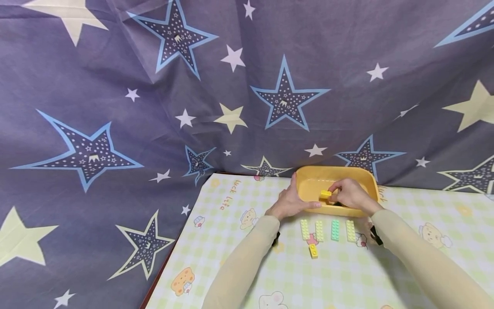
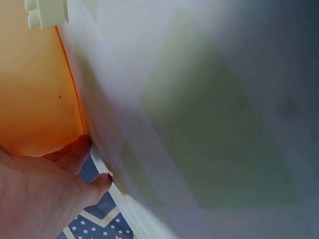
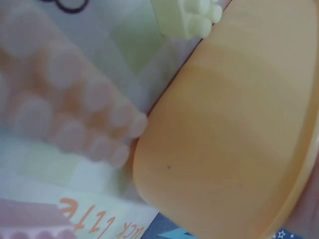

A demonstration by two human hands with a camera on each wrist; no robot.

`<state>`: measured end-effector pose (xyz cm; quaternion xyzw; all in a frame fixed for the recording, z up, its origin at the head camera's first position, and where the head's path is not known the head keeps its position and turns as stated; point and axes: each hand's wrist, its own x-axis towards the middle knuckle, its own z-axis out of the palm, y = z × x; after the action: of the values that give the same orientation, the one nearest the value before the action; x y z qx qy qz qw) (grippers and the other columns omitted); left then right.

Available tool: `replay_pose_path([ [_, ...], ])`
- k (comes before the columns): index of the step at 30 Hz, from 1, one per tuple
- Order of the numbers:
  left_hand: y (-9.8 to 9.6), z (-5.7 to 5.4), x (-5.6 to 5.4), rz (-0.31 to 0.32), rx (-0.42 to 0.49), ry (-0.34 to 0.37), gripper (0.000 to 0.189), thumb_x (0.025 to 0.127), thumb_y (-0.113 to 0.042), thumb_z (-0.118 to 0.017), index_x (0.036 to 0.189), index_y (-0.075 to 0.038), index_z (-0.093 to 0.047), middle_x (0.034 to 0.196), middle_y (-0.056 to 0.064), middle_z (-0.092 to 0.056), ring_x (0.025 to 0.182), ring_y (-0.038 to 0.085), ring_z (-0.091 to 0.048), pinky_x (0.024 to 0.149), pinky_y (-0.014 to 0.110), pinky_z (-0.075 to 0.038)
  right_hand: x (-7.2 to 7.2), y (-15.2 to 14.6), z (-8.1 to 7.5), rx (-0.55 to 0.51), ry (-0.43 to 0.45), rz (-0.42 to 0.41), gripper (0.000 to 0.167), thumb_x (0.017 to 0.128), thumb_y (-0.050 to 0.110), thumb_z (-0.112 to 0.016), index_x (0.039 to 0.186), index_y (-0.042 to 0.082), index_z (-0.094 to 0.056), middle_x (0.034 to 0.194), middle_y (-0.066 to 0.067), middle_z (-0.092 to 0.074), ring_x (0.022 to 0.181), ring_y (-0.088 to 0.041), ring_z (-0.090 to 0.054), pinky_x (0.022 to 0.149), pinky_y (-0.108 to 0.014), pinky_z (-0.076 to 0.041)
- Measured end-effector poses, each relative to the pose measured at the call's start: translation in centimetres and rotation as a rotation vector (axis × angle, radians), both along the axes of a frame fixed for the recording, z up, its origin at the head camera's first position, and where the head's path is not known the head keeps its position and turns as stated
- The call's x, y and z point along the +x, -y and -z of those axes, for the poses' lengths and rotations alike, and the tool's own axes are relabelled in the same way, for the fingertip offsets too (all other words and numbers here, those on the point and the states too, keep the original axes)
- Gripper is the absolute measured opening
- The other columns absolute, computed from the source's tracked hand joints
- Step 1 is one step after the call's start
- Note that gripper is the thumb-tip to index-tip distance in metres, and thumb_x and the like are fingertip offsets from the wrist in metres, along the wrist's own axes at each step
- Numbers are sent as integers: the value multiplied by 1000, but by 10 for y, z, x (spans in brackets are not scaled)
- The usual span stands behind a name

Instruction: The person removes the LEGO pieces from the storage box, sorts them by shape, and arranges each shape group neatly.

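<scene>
At the back of the table stands a yellow-orange plastic tub [image 1: 314, 174]. My left hand [image 1: 290, 201] holds it by the left end, thumb and fingers spread along the rim. In the left wrist view, that hand [image 2: 55, 184] has its fingertips at the tub's edge [image 2: 45, 94]. My right hand [image 1: 350, 194] reaches inside the tub, its fingers bent and pinching a yellow toy building brick [image 1: 325, 194]. The right wrist view is mostly filled by the tub wall [image 3: 224, 119], and the right hand's fingers are hidden there.
In front of the tub lies a row of studded bricks: pale yellow [image 1: 305, 230], another pale yellow [image 1: 319, 231], green [image 1: 335, 230] and pale yellow [image 1: 350, 231]. A small yellow brick [image 1: 313, 251] lies nearer. Peach [image 3: 65, 94] and pink [image 3: 35, 219] bricks show in the right wrist view. A star-print curtain [image 1: 231, 150] hangs behind.
</scene>
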<state>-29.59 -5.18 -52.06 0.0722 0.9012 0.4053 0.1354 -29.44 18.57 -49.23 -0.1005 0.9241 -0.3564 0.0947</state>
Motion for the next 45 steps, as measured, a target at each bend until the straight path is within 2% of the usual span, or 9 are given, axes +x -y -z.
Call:
replay_pose_path([
  [8, 2, 3, 0, 6, -5, -1, 144, 78, -66, -92, 177, -31, 6, 182, 6, -31, 165, 43, -32, 132, 62, -35, 15, -4, -4, -50, 18, 41, 30, 92, 13, -81, 116, -6, -80, 69, -1, -58, 62, -16, -49, 56, -26, -37],
  [16, 3, 4, 2, -2, -13, 6, 145, 76, -69, -92, 177, -34, 7, 180, 14, -34, 165, 44, -32, 131, 63, -35, 30, -4, -15, -95, -2, 74, 30, 91, 13, -83, 113, -7, -80, 74, -2, -58, 65, -16, -47, 57, -27, -36],
  [26, 3, 2, -2, 11, -3, -10, 145, 76, -69, -92, 177, -31, 5, 182, 9, -31, 165, 44, -33, 132, 63, -34, 46, -9, -31, -116, -3, 106, 30, 89, 13, -84, 111, -7, -80, 65, 4, -49, 61, -13, -44, 55, -26, -34],
  [35, 1, 3, -2, 21, -7, -14, 147, 76, -69, -92, 177, -31, 7, 182, 10, -31, 165, 44, -34, 133, 61, -34, 75, -13, -34, -134, 42, 140, 34, 91, 18, -85, 115, -5, -79, 69, 2, -55, 68, -16, -48, 59, -28, -39],
  [42, 2, -1, -2, 31, -17, -27, 145, 78, -68, -91, 177, -29, 7, 182, 7, -30, 163, 44, -37, 132, 59, -35, 100, -14, -28, -165, 83, 180, 29, 91, 19, -85, 110, -2, -80, 62, 7, -48, 50, -9, -43, 51, -27, -40],
  [45, 1, -1, -2, 35, -13, -27, 144, 78, -68, -91, 177, -29, 7, 182, 9, -31, 163, 45, -37, 132, 59, -36, 111, -13, -24, -153, 82, 191, 29, 90, 20, -87, 109, -1, -81, 62, 5, -51, 54, -11, -47, 52, -28, -40],
])
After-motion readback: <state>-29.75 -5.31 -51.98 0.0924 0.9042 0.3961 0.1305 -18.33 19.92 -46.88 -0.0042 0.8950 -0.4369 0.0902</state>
